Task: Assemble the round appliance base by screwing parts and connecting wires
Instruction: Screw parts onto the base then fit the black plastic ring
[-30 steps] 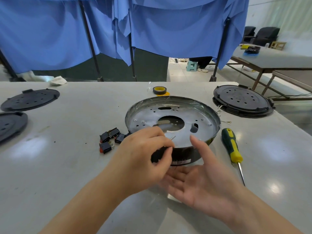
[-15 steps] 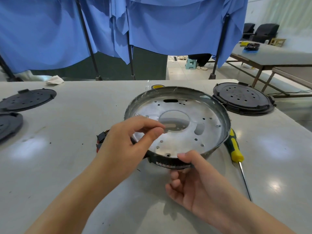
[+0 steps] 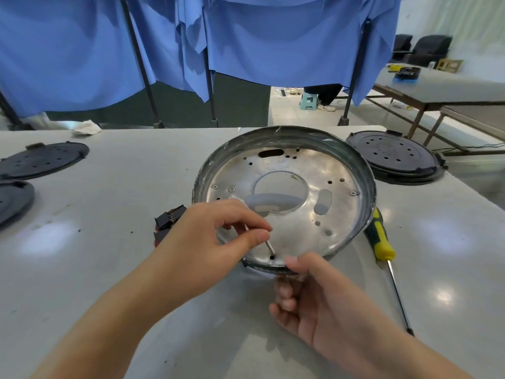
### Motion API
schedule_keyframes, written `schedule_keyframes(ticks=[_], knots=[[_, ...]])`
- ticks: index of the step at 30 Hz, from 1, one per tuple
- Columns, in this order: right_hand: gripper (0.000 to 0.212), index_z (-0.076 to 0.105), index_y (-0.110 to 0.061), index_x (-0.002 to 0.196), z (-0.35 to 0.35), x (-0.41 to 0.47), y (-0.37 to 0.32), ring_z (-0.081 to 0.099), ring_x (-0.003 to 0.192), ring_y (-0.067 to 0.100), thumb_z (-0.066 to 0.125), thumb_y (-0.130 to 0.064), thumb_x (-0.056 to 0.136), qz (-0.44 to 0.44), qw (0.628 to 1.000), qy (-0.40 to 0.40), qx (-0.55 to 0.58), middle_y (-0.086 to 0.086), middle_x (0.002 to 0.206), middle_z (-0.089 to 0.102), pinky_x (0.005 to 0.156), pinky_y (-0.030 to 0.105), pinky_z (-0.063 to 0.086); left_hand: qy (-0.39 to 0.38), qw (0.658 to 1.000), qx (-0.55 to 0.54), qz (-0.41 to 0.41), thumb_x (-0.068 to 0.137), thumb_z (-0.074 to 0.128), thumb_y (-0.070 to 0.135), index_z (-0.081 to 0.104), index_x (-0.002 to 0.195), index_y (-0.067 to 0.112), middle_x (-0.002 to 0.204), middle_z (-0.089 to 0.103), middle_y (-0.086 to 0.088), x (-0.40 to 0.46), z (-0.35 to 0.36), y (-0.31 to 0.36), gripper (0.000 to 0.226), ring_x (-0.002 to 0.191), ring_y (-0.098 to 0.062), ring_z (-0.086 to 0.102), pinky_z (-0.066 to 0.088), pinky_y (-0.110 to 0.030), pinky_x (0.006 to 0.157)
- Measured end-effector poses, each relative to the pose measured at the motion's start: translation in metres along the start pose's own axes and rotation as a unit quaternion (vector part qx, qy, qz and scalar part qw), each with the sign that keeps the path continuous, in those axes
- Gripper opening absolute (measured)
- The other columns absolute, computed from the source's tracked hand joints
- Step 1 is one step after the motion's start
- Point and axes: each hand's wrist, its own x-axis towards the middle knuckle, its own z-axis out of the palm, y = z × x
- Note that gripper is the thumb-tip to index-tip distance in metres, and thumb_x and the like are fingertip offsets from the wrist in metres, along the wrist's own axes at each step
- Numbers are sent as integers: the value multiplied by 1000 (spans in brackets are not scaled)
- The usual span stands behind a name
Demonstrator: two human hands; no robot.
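Resting on the grey surface (image 3: 109, 269), your round metal base (image 3: 284, 198) tilts toward you (near rim raised); your right hand (image 3: 322, 305) grips that rim from beneath, while your left hand (image 3: 207, 242) pinches a thin white wire (image 3: 269, 246) over a rim hole.

There is one shiny round base (image 3: 284, 198) and one screwdriver (image 3: 382, 242). Three black lids (image 3: 43, 160) (image 3: 13, 201) (image 3: 393, 160) lie on the counter (image 3: 109, 214). Two hands (image 3: 202, 250) (image 3: 319, 305) work here.
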Motion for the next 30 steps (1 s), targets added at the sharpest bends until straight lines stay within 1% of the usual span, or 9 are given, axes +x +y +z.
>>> schedule_keyframes(ticks=[6,10,16,20,22,24,27,30], knots=[[31,57,-11,72,-4,2,-1,38,46,14,73,-22,48,6,1000,-5,-2,6,57,43,51,27,50,-2,1000,14,10,81,75,14,75,80,28,80,69,15,1,1,-2,14,77,-6,64,43,-10,73],[35,55,-11,74,-4,3,-1,37,45,14,73,-23,47,8,1000,-4,-6,5,56,43,49,26,49,-14,999,27,14,81,75,15,76,81,26,79,68,16,0,3,-4,12,78,-7,65,43,-8,72],[28,58,-11,69,-4,2,0,37,45,13,73,-24,49,3,1000,-8,-13,5,56,42,50,27,50,-38,999,21,-1,80,74,27,78,81,29,80,69,16,0,6,-5,5,79,-7,65,45,-11,71],[32,55,-11,77,-3,0,-1,36,45,12,71,-24,53,4,1000,-8,-21,4,56,42,52,26,49,-47,999,26,-7,86,68,24,78,91,27,83,69,18,-2,7,-4,11,84,-5,66,47,-14,75],[30,55,-11,75,-3,-1,-1,36,45,12,70,-24,53,5,1000,-8,-21,3,56,41,52,26,49,-40,999,26,-11,89,65,22,77,93,29,84,69,19,-2,6,-3,14,86,-5,65,46,-12,75],[29,55,-12,73,-2,-1,-2,35,45,12,71,-24,51,5,1000,-10,-19,3,55,41,51,26,49,-30,999,33,-12,89,65,19,76,90,31,84,68,19,-3,5,-2,15,85,-5,64,45,-11,74],[35,53,-12,77,-3,0,-2,35,45,12,71,-25,50,6,1000,-9,-24,2,55,40,51,25,49,-26,998,47,-10,87,69,16,75,85,29,81,68,18,-3,4,-2,15,82,-8,64,44,-11,72],[40,51,-12,80,-4,0,-1,35,45,12,72,-26,49,6,1000,-8,-28,2,55,40,52,26,49,-41,998,51,-7,85,69,21,73,77,28,78,68,17,-3,4,-2,12,79,-9,64,43,-11,70]])
